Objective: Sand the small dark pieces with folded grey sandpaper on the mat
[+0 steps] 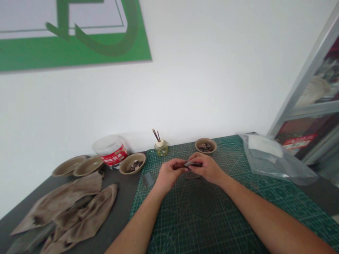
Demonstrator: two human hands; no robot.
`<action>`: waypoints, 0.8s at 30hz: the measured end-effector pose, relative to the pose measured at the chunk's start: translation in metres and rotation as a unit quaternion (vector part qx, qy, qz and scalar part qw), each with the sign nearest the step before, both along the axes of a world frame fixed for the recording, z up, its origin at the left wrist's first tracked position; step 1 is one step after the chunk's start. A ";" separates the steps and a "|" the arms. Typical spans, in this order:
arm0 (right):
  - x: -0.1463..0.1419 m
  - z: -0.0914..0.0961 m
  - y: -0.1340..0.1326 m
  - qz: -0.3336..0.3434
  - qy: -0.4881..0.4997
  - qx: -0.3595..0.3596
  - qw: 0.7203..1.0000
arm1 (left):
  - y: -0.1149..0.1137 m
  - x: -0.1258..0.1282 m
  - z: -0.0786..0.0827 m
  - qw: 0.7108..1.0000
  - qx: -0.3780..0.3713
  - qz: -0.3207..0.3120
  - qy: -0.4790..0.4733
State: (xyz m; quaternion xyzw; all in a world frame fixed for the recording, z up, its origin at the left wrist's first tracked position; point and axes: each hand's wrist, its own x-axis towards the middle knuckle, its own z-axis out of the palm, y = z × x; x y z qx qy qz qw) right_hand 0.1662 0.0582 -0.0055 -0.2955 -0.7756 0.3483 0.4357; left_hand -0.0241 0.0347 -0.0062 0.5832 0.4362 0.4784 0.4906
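My left hand (168, 173) and my right hand (208, 168) meet above the green cutting mat (180, 218). Fingers and thumbs of both are closed on small pieces between them. A small dark piece (196, 164) lies in my right fingers, with a thin grey piece (188, 163) against it. The left fingertips pinch the dark item's near end; whether it is one piece or two I cannot tell. Just below the hands a greyish round thing (192, 175) shows on the mat, partly covered by them.
Bowls of dark pieces stand behind: one bowl (206, 151) at right, another bowl (144, 163) at left. Further left are a red-labelled tub (113, 155), two shallow bowls and brown cloths (103, 215). A reed diffuser (161, 149) stands near the wall; a plastic bag (278, 165) lies right.
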 end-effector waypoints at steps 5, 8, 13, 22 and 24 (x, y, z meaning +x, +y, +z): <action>0.000 0.004 -0.003 -0.009 -0.010 0.018 1.000 | -0.001 0.000 0.002 1.000 0.004 0.005 0.011; 0.001 0.006 -0.004 0.003 -0.014 0.020 1.000 | -0.003 0.000 0.004 1.000 0.003 -0.005 0.003; 0.000 0.004 -0.004 -0.008 -0.012 0.018 1.000 | -0.004 0.002 0.006 1.000 0.003 0.000 0.004; 0.001 0.005 -0.006 -0.002 -0.020 0.040 0.999 | -0.003 0.001 0.004 1.000 0.004 -0.011 0.006; 0.000 0.005 -0.006 -0.028 -0.016 0.056 0.998 | -0.002 0.001 0.003 1.000 0.003 -0.001 0.012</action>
